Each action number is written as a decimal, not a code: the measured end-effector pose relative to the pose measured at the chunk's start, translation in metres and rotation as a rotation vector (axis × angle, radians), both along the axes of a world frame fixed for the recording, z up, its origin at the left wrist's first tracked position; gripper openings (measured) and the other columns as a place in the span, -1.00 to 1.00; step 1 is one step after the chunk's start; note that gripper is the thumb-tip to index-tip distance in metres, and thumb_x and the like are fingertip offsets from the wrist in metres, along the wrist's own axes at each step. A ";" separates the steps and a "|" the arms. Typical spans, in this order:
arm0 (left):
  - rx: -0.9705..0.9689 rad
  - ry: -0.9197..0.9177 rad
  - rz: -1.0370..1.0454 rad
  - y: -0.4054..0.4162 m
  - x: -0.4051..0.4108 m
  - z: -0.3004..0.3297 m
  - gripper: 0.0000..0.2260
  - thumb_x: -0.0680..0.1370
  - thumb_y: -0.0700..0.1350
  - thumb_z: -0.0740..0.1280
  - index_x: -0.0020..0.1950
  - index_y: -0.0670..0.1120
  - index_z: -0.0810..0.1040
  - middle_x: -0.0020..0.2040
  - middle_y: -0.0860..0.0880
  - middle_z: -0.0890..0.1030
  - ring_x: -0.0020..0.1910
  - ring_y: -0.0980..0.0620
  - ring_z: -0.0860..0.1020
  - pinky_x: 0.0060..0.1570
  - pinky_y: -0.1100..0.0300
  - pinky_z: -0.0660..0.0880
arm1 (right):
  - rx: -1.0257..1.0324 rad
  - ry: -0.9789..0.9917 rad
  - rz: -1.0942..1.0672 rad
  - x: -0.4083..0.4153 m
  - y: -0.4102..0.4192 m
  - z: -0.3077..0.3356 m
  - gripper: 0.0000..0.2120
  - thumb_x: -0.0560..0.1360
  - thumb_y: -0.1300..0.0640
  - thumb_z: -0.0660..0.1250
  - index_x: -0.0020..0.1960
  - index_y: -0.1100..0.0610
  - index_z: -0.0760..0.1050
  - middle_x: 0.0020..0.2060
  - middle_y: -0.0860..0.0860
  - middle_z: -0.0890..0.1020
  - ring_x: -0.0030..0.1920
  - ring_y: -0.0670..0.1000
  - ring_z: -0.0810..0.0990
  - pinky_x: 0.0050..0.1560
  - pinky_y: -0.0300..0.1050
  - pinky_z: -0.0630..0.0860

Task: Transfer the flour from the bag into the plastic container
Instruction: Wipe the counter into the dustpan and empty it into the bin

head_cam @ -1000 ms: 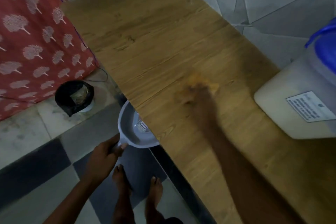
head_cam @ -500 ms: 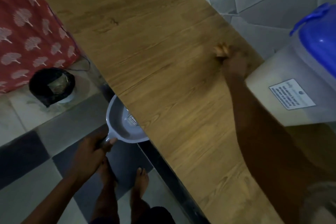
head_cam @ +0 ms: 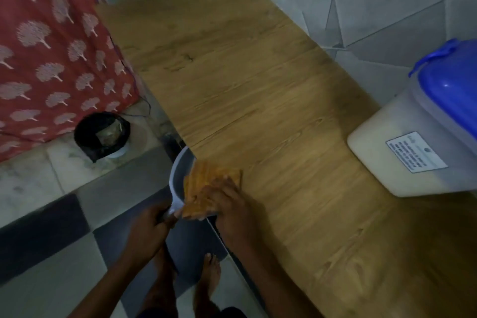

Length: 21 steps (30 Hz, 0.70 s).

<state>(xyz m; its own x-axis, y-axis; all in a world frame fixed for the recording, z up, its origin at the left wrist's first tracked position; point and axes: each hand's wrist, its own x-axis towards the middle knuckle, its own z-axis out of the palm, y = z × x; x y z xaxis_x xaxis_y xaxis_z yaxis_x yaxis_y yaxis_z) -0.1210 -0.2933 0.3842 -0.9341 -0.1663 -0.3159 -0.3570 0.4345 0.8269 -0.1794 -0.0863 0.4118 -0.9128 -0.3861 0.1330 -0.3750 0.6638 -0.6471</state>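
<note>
Scene: A wooden bench (head_cam: 258, 90) is seen from above, set against a grey tiled wall, with a person's bare feet on the chequered floor below.
Left hand: The left hand (head_cam: 152, 227) is held below the bench edge, its fingers curled round the handle of a grey dustpan (head_cam: 178, 178) whose mouth is tucked against the edge.
Right hand: The right hand (head_cam: 229, 201) is laid on an orange cloth (head_cam: 206, 183) at the bench edge, fingers straight and close together, pressing the cloth flat; part of the cloth hangs over the dustpan.
Task's thing: The plastic container (head_cam: 413, 147) with a blue lid (head_cam: 454, 85) stands at the right of the bench, well apart from both hands, closed and seemingly full of pale flour. No flour bag can be seen.
Stage: The transfer is judged done, with stray flour being wiped off the bench.
Risk, spill: Flour could be pushed past the dustpan onto the floor if the pan is let drop or tilt away from the edge.
Risk, cloth: The cloth could slide off the edge, since much of it already overhangs.
Risk, sight: Dim light and blur make any remaining flour hard to judge; patches could be missed.
Elsewhere: A red patterned fabric (head_cam: 46, 46) and a black-lined bin (head_cam: 102, 134) sit at the left.
</note>
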 end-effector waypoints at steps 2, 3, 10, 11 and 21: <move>0.006 0.002 -0.018 0.000 0.005 0.000 -0.49 0.49 0.39 0.22 0.01 -0.03 0.64 -0.23 -0.11 0.68 -0.27 -0.07 0.63 -0.19 -0.14 0.56 | -0.101 -0.221 -0.038 0.001 0.007 0.018 -0.59 0.52 0.31 0.22 0.31 0.09 0.57 0.33 0.03 0.54 0.40 0.00 0.45 0.37 0.01 0.45; -0.006 -0.001 -0.032 0.001 0.009 0.000 -0.50 0.50 0.37 0.22 -0.02 -0.04 0.62 -0.25 -0.11 0.66 -0.29 -0.07 0.62 -0.20 -0.14 0.56 | -0.202 -0.255 -0.101 -0.003 0.018 0.028 -0.63 0.51 0.29 0.24 0.26 0.14 0.60 0.26 0.08 0.59 0.30 0.04 0.53 0.32 0.00 0.48; -0.030 -0.007 -0.042 0.015 0.027 -0.008 -0.59 0.51 0.27 0.28 -0.29 -0.05 0.50 -0.37 -0.14 0.57 -0.35 -0.11 0.57 -0.25 -0.12 0.51 | 0.152 0.066 -0.691 -0.122 0.163 0.040 -0.61 0.44 0.20 0.29 0.26 0.17 0.59 0.14 0.17 0.64 0.15 0.19 0.61 0.18 -0.05 0.50; -0.036 -0.014 -0.046 0.017 0.029 -0.008 -0.60 0.52 0.24 0.30 -0.30 -0.05 0.50 -0.37 -0.14 0.57 -0.35 -0.09 0.57 -0.25 -0.13 0.51 | 0.195 -0.012 -0.712 -0.131 0.172 0.032 -0.58 0.46 0.16 0.25 0.28 0.18 0.58 0.15 0.20 0.63 0.17 0.24 0.59 0.20 0.01 0.49; 0.001 -0.038 -0.171 0.020 0.043 -0.004 -0.68 0.62 0.13 0.29 -0.29 0.02 0.52 -0.39 0.01 0.56 -0.42 0.15 0.49 -0.32 -0.01 0.44 | -0.087 -0.094 -0.100 0.055 0.020 0.009 -0.66 0.48 0.17 0.22 0.17 0.13 0.65 0.23 0.05 0.63 0.34 0.02 0.52 0.40 -0.07 0.43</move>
